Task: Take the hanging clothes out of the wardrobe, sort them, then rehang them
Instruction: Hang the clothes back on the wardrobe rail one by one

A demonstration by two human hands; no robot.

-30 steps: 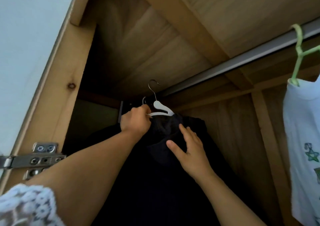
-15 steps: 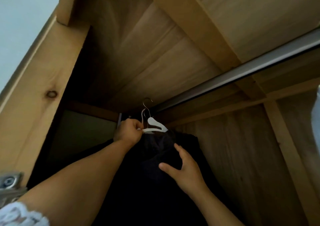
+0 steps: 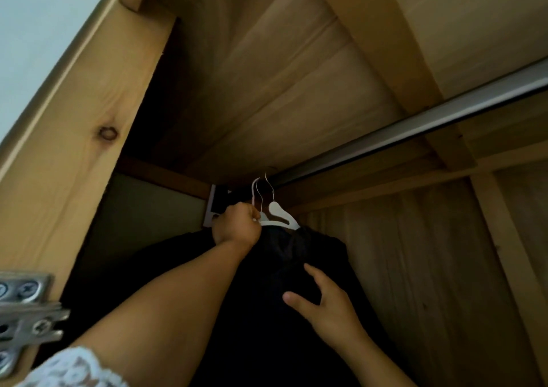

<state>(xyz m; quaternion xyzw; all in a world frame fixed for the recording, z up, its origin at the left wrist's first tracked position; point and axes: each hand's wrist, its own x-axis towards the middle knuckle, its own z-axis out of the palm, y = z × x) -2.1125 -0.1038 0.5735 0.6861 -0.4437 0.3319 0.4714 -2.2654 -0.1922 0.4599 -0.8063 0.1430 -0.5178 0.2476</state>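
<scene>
Left hand (image 3: 237, 228) grips white hangers (image 3: 277, 214) under the rail (image 3: 415, 125); right hand (image 3: 326, 306), fingers relaxed, steadies the dark garment (image 3: 284, 256); sorting and rehanging apparently remain.

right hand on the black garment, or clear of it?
Touching. Head view: right hand, fingers spread, presses against the black garment.

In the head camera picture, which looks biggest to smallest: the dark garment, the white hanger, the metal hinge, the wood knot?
1. dark garment
2. metal hinge, though it sits nearer the camera and is cut by the edge
3. white hanger, partly covered by the left hand
4. wood knot
</scene>
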